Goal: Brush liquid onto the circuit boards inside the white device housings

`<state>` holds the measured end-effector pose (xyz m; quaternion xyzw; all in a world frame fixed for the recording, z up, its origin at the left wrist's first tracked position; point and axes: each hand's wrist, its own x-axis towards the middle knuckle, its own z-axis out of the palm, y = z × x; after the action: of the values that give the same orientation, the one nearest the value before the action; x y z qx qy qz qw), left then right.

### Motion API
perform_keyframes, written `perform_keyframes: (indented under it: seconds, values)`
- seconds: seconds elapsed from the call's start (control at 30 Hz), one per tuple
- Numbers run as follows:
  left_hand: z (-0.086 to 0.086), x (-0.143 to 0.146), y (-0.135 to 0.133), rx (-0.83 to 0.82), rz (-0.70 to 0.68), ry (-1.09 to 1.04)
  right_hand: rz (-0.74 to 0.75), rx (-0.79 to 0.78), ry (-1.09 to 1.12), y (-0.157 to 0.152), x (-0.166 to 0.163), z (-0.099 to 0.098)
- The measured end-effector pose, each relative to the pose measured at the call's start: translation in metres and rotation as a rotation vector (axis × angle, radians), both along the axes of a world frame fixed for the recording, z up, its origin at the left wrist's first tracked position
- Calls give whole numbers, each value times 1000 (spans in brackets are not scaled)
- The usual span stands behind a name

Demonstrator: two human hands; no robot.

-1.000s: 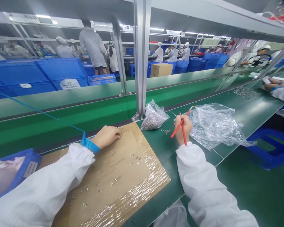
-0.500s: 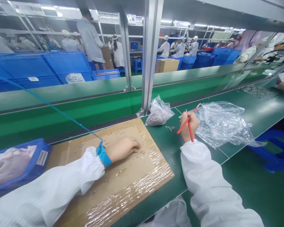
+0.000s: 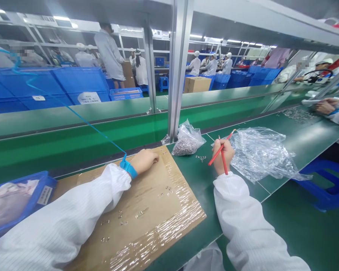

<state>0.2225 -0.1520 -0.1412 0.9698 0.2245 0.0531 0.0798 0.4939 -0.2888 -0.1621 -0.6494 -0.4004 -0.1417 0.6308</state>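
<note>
My left hand, with a blue wrist strap and cord, is over the far edge of a taped cardboard sheet. Its fingers are curled together and their tips are hidden, so whatever they pinch does not show. Small metal parts lie scattered on the cardboard. Closed around two crossed red pencil-like sticks is my right hand, above the green bench. Just left of it lies a little group of the same metal parts.
Behind them stands a clear bag of metal parts beside an aluminium post. Crumpled clear plastic spreads to the right. A blue bin sits at the left. A co-worker's hands are at the far right, near more parts.
My left hand has moved up and left toward the cardboard's far edge, and several far-side parts no longer show. My right hand still holds the red sticks, nearly unmoved.
</note>
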Motion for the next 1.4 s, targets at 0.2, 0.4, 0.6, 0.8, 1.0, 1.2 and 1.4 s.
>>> perform_keyframes:
  seconds: [0.2,0.4,0.6,0.8,1.0,1.2,1.4]
  values:
    - [10,12,-53,-70,-158,-40,42,15,7,2,0,-1]
    - [-1,21,-86,-302,-246,77,34,20,-11,4,-4,1]
    - [-9,15,-74,-371,-185,22,26,16,-27,7,-5,1]
    - [-10,0,-75,-395,-197,-57,52,25,-26,8,-3,-2]
    - [-10,-2,-68,-332,-169,-59,35,26,-35,7,-5,2]
    - [-2,2,-30,-144,-21,-125,33,3,1,4,-4,2]
    - [-17,4,-7,-95,-52,-139,39,9,12,1,-4,1]
